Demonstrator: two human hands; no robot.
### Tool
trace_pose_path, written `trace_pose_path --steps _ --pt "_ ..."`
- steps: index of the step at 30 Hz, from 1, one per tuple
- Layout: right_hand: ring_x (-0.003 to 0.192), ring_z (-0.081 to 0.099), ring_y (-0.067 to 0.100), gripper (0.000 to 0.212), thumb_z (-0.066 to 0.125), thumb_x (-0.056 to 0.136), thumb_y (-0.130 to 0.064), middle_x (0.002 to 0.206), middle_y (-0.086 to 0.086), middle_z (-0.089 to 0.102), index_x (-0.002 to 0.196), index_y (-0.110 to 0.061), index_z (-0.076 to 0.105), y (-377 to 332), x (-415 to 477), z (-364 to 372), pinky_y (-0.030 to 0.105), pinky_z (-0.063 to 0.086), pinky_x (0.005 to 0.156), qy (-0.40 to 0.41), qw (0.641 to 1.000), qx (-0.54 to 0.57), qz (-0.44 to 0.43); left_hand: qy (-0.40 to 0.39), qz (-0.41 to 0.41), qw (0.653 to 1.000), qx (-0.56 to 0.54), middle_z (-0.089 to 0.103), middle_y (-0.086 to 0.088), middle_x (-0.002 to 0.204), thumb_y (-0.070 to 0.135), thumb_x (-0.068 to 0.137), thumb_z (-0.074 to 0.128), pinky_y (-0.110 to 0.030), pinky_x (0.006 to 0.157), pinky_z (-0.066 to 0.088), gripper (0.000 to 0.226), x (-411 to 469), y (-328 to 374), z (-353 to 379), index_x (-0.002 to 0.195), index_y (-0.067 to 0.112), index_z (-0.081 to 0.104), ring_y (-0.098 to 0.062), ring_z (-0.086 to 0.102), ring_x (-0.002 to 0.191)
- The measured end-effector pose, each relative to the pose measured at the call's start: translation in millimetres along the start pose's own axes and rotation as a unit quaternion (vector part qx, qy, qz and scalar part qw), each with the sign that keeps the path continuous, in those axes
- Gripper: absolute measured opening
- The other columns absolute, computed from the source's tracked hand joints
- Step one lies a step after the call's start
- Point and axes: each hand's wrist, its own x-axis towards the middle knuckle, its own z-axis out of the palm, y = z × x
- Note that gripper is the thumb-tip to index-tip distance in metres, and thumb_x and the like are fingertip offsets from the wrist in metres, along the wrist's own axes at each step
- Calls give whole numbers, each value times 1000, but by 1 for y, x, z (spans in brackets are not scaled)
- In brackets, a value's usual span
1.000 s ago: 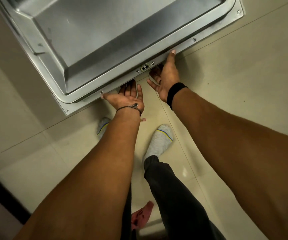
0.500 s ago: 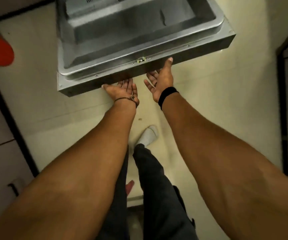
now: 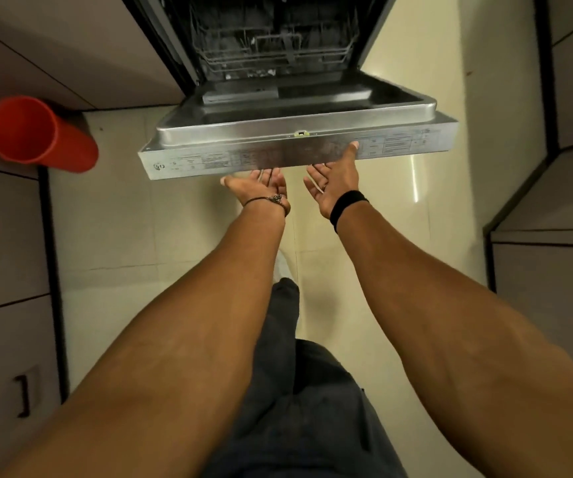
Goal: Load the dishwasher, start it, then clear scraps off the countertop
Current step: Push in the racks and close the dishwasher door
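The steel dishwasher door (image 3: 298, 150) hangs partly raised in front of me, its top edge with printed control labels facing me. Behind it the dark tub shows a wire lower rack (image 3: 274, 53). My left hand (image 3: 260, 186) is palm up under the door's front edge, fingers straight and tucked beneath it. My right hand (image 3: 333, 181) is also palm up beneath the edge, its thumb pressed against the door's front face. Both hands carry the door.
An orange cylindrical bin (image 3: 36, 132) stands on the floor at the left by grey cabinets (image 3: 5, 236). More grey cabinets (image 3: 561, 201) close in on the right. Cream floor tiles (image 3: 160, 236) lie below, with my dark trouser legs (image 3: 292, 391) in the middle.
The door has swung upward from lying flat, with both hands staying under its edge. The view has lifted, so the rack inside and the orange bin now show.
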Motion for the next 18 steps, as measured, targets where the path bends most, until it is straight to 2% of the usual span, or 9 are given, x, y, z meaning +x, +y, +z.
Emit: trace_pose_path --steps 2,4,7,9,13,16,18 --pt "124 59 23 86 25 96 -73 145 14 52 153 -8 32 -22 -6 13 30 56 79 -10 1000 -7 1 -6 1 1000 5 60 -12 136 67 101 20 -31 91 51 81 -10 11 17 143 5 50 -29 65 120" --pt "124 59 23 88 24 96 -74 145 16 52 153 -7 32 -45 -11 26 30 57 78 -19 1000 -19 -2 -13 1 1000 16 65 -10 118 68 101 19 -28 81 54 80 -18 21 35 139 6 53 -27 68 113" --pt "125 58 23 86 23 98 -70 145 16 51 151 -4 34 -77 -19 48 30 57 85 -35 999 -30 -22 -43 5 999 21 64 -8 103 67 101 20 -27 69 54 78 -28 35 67 135 6 54 -26 69 106" --pt "125 58 22 83 23 99 -68 146 15 51 152 -5 33 -95 -23 64 31 56 87 -41 998 -40 -39 -53 11 998 27 63 -10 108 65 102 22 -28 72 55 76 -30 45 88 135 4 53 -27 68 109" --pt "123 59 21 81 22 100 -67 146 13 51 152 -7 33 -130 -22 92 31 56 88 -61 995 -52 -57 -97 29 994 40 61 -14 131 67 101 23 -32 86 55 79 -31 68 128 139 3 50 -29 66 115" --pt "123 59 21 84 18 99 -70 149 12 49 153 -7 32 -152 -18 107 27 57 80 -77 992 -72 -65 -113 44 991 51 62 -14 124 66 101 24 -33 89 54 79 -33 77 153 141 2 48 -29 66 116" --pt "108 64 19 88 15 97 -73 149 12 50 153 -7 34 -169 -16 116 26 55 74 -88 990 -85 -65 -115 54 990 55 64 -13 118 68 101 26 -33 89 55 79 -36 82 172 139 2 49 -28 67 113"
